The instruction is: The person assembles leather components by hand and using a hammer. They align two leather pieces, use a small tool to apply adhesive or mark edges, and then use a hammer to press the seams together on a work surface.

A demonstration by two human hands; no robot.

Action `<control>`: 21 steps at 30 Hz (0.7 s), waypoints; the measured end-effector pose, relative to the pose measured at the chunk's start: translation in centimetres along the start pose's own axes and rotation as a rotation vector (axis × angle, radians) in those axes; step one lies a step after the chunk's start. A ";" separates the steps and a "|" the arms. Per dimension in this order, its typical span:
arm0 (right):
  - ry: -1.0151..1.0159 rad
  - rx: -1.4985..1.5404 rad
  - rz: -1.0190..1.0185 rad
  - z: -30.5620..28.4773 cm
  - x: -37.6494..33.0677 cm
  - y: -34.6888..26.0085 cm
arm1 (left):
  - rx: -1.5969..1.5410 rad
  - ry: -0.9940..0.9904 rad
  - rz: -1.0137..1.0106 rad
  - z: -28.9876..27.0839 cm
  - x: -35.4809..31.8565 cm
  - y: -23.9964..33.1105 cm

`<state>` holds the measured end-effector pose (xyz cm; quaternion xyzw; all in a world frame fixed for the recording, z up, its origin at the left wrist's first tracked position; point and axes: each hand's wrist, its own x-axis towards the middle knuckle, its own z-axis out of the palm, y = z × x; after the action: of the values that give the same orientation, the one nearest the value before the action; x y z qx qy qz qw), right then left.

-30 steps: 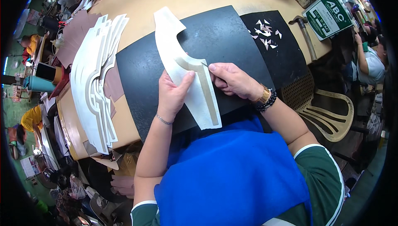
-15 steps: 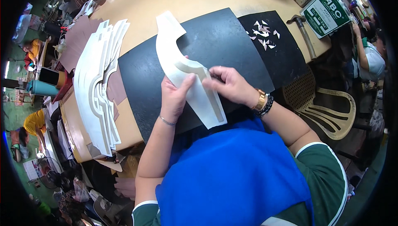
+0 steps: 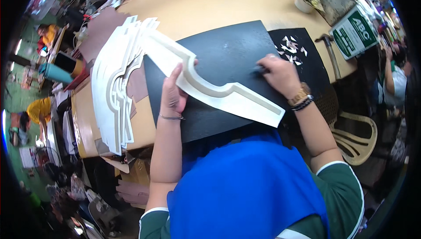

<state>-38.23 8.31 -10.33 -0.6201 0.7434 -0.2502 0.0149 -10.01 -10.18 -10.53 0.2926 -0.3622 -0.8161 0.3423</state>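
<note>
The white curved piece (image 3: 206, 90) has swung round since the earlier frame, and the right hand (image 3: 283, 75) has drawn away from it, above the dark mat's (image 3: 223, 43) right side. The left hand (image 3: 173, 95) clamps the piece over the mat; the right's fingers close on a blurred dark object (image 3: 258, 71). Right of the mat, a green-and-white container (image 3: 354, 32) bears printed lettering.

Green floor (image 3: 30, 179) lies left of the tan table (image 3: 206, 6), a chair (image 3: 371, 129) right.

A curved white piece (image 3: 206, 91) slants near a blurred dark object (image 3: 258, 70).
</note>
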 end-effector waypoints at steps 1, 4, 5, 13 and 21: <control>0.145 -0.098 0.068 0.0 -0.2 2.2 | 0.057 0.017 0.013 0.5 0.0 -0.1; 0.209 0.068 0.198 -1.9 0.8 2.0 | 0.174 0.044 0.059 0.9 -0.4 -0.8; 0.206 0.309 0.180 -1.0 1.5 0.7 | 0.200 0.043 0.074 0.9 -0.3 -1.1; -0.485 1.510 0.434 5.2 3.5 -8.8 | 0.076 0.117 0.242 1.8 -0.2 -3.9; -0.454 1.575 0.515 6.0 4.2 -11.0 | 0.110 0.131 0.252 1.9 0.1 -4.6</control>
<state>-27.14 1.09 -10.08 -0.2761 0.4496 -0.5520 0.6457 -12.98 -7.19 -13.13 0.3157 -0.4173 -0.7247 0.4483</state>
